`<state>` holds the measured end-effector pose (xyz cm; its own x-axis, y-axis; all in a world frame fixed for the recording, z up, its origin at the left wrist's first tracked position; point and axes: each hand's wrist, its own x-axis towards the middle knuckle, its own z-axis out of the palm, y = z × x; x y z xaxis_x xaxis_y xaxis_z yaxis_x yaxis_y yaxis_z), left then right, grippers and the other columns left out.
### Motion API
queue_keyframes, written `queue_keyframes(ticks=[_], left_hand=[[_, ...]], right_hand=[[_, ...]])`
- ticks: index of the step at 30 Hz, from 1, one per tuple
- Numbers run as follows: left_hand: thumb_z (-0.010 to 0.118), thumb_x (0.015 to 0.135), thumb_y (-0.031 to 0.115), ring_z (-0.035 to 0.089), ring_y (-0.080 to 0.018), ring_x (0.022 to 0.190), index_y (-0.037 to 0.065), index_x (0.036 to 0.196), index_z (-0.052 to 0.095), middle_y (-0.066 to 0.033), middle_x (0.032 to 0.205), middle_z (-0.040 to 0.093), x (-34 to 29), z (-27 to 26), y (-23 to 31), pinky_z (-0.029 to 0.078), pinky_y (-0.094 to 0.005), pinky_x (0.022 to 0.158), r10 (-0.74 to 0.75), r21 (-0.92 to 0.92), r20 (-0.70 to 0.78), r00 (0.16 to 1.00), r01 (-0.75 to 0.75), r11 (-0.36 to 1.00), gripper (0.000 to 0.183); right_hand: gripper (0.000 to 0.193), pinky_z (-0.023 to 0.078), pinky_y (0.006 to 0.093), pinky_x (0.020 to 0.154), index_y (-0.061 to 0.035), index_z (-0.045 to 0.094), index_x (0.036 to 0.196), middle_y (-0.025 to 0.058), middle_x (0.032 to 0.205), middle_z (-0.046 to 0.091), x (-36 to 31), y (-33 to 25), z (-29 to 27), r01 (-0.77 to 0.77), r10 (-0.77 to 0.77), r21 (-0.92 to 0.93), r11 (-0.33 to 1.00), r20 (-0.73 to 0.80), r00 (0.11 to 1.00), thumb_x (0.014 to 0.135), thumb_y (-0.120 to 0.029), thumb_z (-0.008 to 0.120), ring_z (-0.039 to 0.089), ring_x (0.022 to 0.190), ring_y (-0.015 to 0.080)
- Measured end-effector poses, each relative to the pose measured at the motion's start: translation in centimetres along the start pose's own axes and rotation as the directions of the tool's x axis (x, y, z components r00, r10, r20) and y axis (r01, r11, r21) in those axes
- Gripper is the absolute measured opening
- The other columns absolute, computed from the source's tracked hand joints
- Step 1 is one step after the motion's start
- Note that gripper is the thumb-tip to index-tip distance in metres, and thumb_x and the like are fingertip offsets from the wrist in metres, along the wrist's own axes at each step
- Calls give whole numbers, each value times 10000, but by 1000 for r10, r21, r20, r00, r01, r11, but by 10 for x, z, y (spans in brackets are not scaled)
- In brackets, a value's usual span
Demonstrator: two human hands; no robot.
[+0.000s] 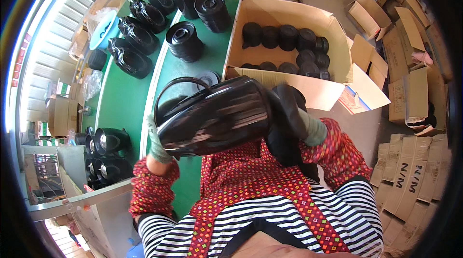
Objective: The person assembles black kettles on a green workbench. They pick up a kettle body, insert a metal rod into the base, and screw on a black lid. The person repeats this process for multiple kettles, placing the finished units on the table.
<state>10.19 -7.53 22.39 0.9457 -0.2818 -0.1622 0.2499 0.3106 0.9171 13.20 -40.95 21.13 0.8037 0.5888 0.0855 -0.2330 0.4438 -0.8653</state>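
In front of my body a glossy black jug [217, 118] with a looped handle lies on its side in the air. My left hand [159, 144], in a grey-green knitted glove, is closed around its left end, the fingers partly hidden behind it. At the other end, my right hand [292, 108] grips the jug; its glove has a dark palm and a grey-green cuff, and motion blur softens the fingers. Just beyond the handle, a round black lid [208, 79] rests on the green table [130, 98].
Stacks of round black parts [184, 43] and a row of black jugs [130, 57] stand on the table. To the right, an open cardboard box [289, 9] contains several black cylindrical pieces. More black vessels [111, 142] sit at left. Flattened cartons [405, 176] lean at right.
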Motion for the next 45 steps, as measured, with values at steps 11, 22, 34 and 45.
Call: queue_keyframes(ticks=[11,22,34,45], left_hand=[[496,1105,375,676,-312,1236,-33,1467,555,-193,1388,670,-3,8,-22,541,-436,1090,115,-367,84,990,-77,927,548],[842,699,194,764,-351,986,13,1159,757,-180,1114,772,-1,51,11,558,-476,1034,313,939,264,912,-317,131,502],[398,1143,425,453,-346,1480,48,1633,312,-195,1659,374,-7,31,-108,391,-529,1237,-76,-552,161,984,154,819,623],[760,774,184,711,-402,1081,70,1186,736,-161,1140,753,25,44,-8,468,-640,1060,317,924,128,940,-230,306,428]], right_hand=[[649,412,426,1184,-19,436,1580,175,1563,517,2,24,20,304,-279,76,950,-238,930,1105,-456,497,531,1413,288],[669,457,405,1164,-16,452,1565,128,1511,582,-12,111,-32,-228,385,471,852,-270,882,1117,-513,449,598,1335,235],[967,302,610,1199,-50,500,1538,319,1598,360,-10,-11,6,673,-505,-657,338,477,719,810,-608,806,388,1453,511],[540,510,417,1123,-37,552,1460,138,1431,637,-27,124,-48,40,122,516,856,-275,954,1163,-419,312,632,1277,246]])
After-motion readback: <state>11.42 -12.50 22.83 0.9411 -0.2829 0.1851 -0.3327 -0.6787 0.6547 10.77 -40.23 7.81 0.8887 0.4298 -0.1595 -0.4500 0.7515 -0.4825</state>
